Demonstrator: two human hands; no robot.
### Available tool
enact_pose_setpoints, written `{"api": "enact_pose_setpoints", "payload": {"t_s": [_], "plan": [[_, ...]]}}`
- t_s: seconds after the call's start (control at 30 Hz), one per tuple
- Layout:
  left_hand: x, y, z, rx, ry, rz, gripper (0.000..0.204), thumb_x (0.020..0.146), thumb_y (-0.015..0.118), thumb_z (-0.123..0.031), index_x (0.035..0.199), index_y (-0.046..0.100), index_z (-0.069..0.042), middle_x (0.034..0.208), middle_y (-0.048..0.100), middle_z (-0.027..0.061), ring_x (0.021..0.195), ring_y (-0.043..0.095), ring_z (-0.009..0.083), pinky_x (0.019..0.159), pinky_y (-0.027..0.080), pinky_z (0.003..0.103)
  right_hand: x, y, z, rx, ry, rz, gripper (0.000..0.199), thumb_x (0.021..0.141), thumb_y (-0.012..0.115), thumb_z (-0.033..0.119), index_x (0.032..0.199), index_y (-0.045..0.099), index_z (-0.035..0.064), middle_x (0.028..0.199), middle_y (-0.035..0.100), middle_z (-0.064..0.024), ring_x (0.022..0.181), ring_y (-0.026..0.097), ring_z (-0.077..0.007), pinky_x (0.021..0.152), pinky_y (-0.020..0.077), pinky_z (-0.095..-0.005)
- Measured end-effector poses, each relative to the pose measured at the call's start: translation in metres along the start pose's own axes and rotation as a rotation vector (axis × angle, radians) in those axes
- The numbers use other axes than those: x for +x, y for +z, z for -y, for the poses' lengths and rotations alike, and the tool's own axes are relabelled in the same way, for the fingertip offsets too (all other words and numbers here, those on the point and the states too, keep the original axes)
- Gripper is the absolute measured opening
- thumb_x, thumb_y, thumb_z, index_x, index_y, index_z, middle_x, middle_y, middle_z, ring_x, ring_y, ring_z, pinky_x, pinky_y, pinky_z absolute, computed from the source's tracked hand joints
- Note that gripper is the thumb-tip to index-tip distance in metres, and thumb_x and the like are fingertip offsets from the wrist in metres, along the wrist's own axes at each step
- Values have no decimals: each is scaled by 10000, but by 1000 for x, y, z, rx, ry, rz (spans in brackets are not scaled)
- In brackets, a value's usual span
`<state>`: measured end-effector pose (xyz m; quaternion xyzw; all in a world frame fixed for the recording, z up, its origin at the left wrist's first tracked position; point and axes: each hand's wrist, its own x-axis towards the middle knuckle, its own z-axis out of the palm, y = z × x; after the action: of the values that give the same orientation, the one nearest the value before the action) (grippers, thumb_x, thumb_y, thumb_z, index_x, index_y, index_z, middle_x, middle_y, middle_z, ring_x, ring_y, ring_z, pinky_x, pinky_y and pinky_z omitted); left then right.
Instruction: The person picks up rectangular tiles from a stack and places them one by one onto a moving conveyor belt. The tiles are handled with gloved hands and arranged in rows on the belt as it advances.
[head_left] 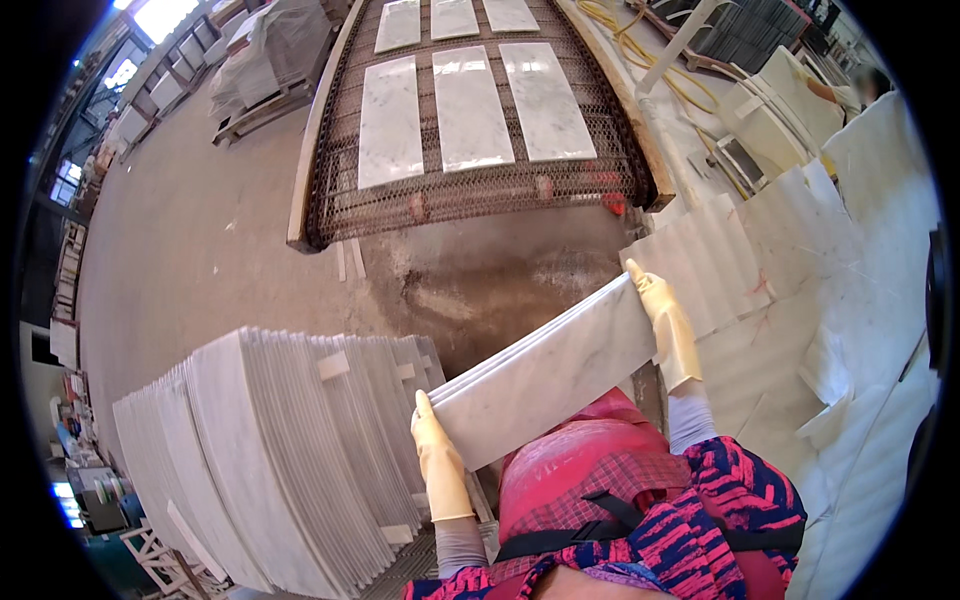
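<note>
Between my two hands I hold a few white, grey-veined marble tiles (pixel 545 375) pressed face to face, tilted up at the right end. My left hand (pixel 438 455), in a cream rubber glove, is closed round their left end. The other end is gripped by my right hand (pixel 665 325), gloved alike, its thumb at the top corner. Close by my left hand, a long row of similar tiles (pixel 230 400) stands on edge, with small pale spacer pieces among them. Ahead, several glossy marble tiles (pixel 470 110) lie flat on a wire-mesh conveyor (pixel 340 205).
White foam sheeting (pixel 700 265) covers a surface to my right. Wooden rails (pixel 303 190) edge the conveyor. A yellow hose (pixel 650 55) runs along the floor beside it. At the far left a wrapped pallet load (pixel 270 70) stands on the concrete floor (pixel 200 220). Part of a person (pixel 868 85) shows far right.
</note>
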<state>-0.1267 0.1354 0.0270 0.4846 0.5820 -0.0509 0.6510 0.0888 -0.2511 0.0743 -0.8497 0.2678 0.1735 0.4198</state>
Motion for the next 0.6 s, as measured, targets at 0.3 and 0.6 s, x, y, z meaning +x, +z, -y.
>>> {"api": "enact_pose_setpoints", "payload": {"t_s": [0.3, 0.6], "plan": [[54, 21, -40, -209, -99, -5, 766, 984, 478, -691, 1424, 579, -71, 1399, 624, 125, 1225, 603, 301, 1086, 431, 494, 108, 54, 72, -109, -123, 161, 891, 893, 503, 814, 1268, 697, 30, 1248, 707, -188, 1201, 642, -315, 1057, 448, -407], [98, 98, -20, -425, -7, -159, 889, 969, 392, -763, 1481, 531, -51, 1501, 558, 122, 1363, 520, 320, 1174, 369, 474, 155, 90, 268, -277, -409, 426, 728, 967, 477, 684, 1356, 650, 93, 1368, 651, -179, 1282, 603, -329, 1099, 441, -417]]}}
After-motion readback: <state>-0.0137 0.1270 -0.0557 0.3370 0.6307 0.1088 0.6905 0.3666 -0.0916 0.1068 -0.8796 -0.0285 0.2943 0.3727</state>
